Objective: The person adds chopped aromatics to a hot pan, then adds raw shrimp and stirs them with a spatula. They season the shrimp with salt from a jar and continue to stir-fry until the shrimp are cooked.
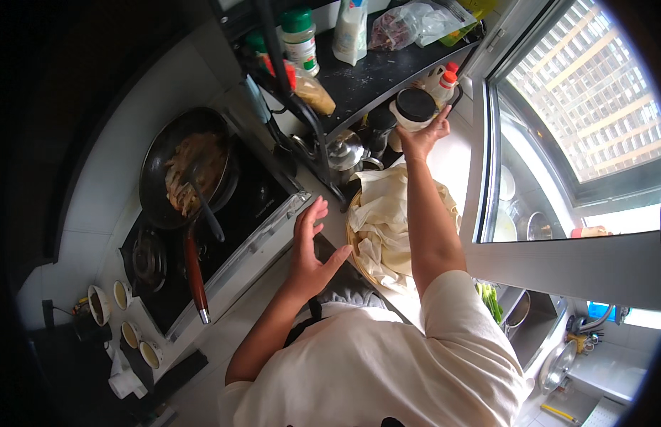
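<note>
My right hand point(424, 137) grips a pale jar with a black lid point(416, 105), reaching out beside the lower level of a black shelf rack. My left hand point(307, 261) is held in the air with its fingers apart and nothing in it, between the stove and a wicker basket point(355, 243). Cream cloth point(383, 213) is heaped in that basket, under my right forearm. Left of me a dark frying pan point(151, 187) stands on the black cooktop point(266, 205). Cooked food point(183, 195) and a dark spatula point(205, 205) are in the pan.
The black shelf point(357, 80) carries a green-lidded shaker point(300, 45) and several bags. Red-capped bottles point(445, 88) stand behind the jar. The pan's wooden handle point(192, 261) juts toward me. Several small bowls point(150, 354) sit beyond the cooktop. An open window sash point(549, 256) projects at right.
</note>
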A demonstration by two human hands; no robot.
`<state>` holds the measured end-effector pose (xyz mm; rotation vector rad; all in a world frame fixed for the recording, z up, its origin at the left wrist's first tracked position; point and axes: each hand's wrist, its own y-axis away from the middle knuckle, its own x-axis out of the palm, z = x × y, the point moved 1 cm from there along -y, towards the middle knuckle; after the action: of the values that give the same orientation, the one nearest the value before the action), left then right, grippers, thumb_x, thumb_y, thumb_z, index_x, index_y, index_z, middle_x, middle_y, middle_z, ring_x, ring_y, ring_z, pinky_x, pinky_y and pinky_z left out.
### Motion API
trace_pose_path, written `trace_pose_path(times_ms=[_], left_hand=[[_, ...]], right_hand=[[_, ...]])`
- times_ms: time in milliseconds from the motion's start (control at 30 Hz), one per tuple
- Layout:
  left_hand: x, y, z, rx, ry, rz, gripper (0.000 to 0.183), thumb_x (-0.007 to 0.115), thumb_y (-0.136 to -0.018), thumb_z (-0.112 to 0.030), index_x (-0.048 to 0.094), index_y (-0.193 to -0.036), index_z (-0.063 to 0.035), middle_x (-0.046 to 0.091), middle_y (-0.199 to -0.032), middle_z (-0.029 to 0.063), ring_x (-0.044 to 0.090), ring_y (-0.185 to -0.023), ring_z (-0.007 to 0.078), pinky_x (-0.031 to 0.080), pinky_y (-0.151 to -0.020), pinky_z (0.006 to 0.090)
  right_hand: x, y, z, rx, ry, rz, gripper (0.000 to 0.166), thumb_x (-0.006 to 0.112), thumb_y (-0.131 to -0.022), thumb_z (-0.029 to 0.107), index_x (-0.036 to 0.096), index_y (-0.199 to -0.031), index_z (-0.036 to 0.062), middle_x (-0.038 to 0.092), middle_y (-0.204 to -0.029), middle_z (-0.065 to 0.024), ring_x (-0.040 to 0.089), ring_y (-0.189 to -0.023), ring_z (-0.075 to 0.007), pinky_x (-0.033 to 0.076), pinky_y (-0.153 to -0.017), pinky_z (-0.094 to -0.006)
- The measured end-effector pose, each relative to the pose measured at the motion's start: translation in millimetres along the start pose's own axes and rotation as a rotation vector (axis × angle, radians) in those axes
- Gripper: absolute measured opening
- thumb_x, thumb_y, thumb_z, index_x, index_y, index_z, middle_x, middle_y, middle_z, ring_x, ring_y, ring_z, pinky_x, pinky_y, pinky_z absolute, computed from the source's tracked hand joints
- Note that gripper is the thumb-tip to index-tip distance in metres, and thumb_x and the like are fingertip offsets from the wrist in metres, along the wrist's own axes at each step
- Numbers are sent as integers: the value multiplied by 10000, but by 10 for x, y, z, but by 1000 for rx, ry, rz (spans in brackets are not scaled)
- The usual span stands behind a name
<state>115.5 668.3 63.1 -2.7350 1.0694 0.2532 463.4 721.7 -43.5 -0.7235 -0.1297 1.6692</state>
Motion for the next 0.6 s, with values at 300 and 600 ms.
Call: trace_pose_path(times_ms=[300,600], left_hand=[[14,-80,83,-41,-22,-30,759,696,-822,-173,270,-1438,-46,399,-1389,161,419,-1270,274,367,-1021,417],[152,-227,152,-35,-31,2,694,687,-826,-146,320,-1407,-45,398,-1378,152,437,-1245,270,393,-998,412]], right_hand=[[463,-82,-159,-82,44,21,1332,905,-483,143,65,-1513,216,263,-1273,-160,355,-1183,-364,367,-1016,-389],[444,-24,-141,-142,-29,26,1084,835,-621,120,141,-1448,21,375,-1226,-199,397,-1132,-321,366,-968,-353]])
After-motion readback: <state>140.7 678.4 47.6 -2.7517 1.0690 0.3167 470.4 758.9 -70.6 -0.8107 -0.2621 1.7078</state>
